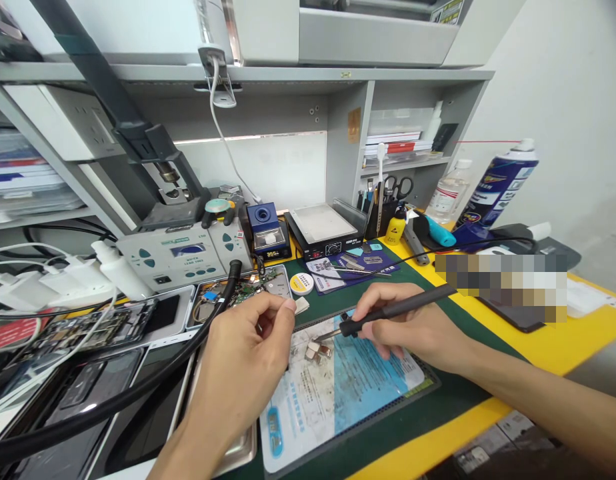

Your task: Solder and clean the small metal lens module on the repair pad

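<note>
In my right hand [403,323] is a soldering iron [401,308] with a black handle, its thin metal tip pointing down and left. The tip reaches a small silver and copper-coloured phone part [318,351] lying on a white and blue printed mat [358,393]. My left hand [248,353] hovers at the mat's left edge, fingers curled and thumb against the index finger. Whatever may be in that pinch is hidden. A small pale pad [301,305] lies just beyond its fingertips.
Phone boards and casings [113,387] crowd the left, crossed by a thick black hose [163,380]. Behind stand a rework station [188,250], a blue-topped soldering station [265,230] and a flat heating plate [323,227]. Bottles, a spray can [498,187] and tools fill the back right.
</note>
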The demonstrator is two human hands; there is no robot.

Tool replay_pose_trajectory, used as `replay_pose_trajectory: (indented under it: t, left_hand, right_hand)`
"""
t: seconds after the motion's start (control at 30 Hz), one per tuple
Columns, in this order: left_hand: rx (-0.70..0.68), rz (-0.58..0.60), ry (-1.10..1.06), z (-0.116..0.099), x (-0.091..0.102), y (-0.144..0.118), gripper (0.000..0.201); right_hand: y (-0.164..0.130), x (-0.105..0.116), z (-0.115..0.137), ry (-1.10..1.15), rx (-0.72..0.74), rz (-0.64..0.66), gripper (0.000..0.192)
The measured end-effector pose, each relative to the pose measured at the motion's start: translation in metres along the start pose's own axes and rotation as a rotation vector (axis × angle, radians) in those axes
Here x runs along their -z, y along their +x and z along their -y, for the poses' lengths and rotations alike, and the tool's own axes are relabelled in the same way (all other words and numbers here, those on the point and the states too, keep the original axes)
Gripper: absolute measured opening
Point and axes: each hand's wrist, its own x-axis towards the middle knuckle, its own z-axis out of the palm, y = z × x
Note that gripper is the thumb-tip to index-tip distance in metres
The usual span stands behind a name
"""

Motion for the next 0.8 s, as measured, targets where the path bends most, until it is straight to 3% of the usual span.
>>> replay_pose_trajectory:
  t: [0.37, 0.57, 0.8]
  left_hand:
    - [-0.006, -0.009, 0.001, -0.0003, 0.0011, 0.0008, 0.036]
    - [-0.016, -0.011, 0.006, 0.0014, 0.001, 0.0013, 0.036]
    - [-0.019, -0.011, 0.017, 0.0025, 0.0005, 0.0018, 0.036]
  right_hand:
    - [0.0003, -0.0039, 0.0035, 0.158, -0.034, -0.066, 0.01]
    - [0.0005, -0.0054, 0.0051, 0.135, -0.028, -0.064, 0.017]
    - [-0.0003, -0.003, 0.0013, 0.098, -0.006, -0.044, 0.007]
